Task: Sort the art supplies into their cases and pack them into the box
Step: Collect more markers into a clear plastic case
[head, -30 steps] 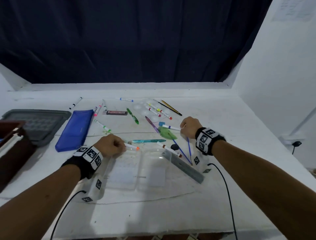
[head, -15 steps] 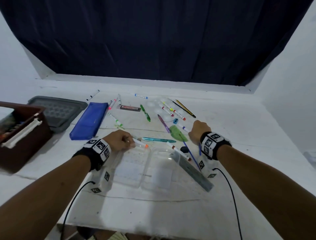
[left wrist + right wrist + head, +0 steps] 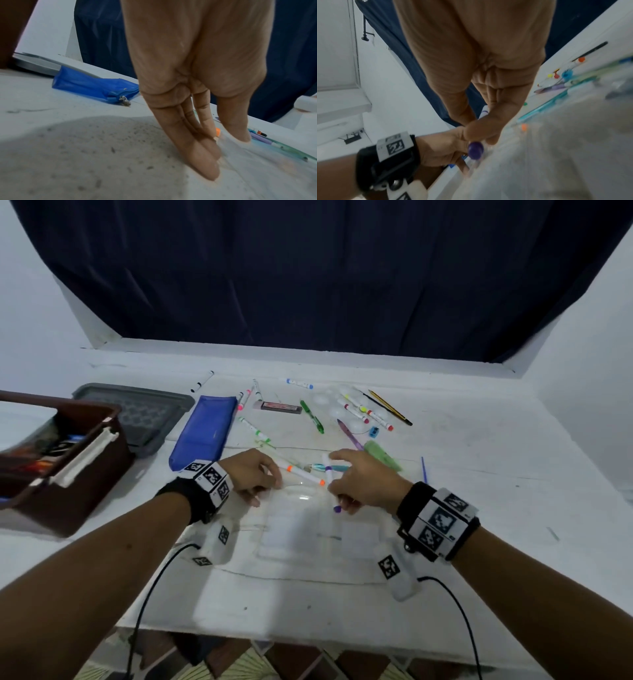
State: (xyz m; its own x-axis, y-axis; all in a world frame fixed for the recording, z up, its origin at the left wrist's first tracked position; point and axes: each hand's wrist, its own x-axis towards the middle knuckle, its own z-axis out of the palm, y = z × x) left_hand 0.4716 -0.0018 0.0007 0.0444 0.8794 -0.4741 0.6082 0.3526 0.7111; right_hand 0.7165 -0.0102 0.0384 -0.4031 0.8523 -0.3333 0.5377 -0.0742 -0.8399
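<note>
An open clear plastic case (image 3: 359, 539) lies on the white table in front of me. My left hand (image 3: 260, 484) has straight fingers (image 3: 202, 155) whose tips press on the case's left edge. An orange-capped marker (image 3: 301, 473) lies just past them, across the case's far rim. Over the case, my right hand (image 3: 342, 498) pinches a white marker with a purple cap (image 3: 475, 150), cap end toward me. A blue zip pouch (image 3: 202, 433) lies to the far left. The brown box (image 3: 68, 491) stands at the left edge.
A grey lid (image 3: 137, 412) lies behind the box. Loose markers (image 3: 363, 410), a green pen (image 3: 311, 416), a pencil (image 3: 390, 407), a blue sharpener (image 3: 374, 432), a teal pen (image 3: 337, 468) and a thin blue brush (image 3: 423, 469) are scattered beyond the case.
My right hand has moved left from the green item to over the case and now holds a purple-capped marker. My left hand's fingers have straightened onto the case edge.
</note>
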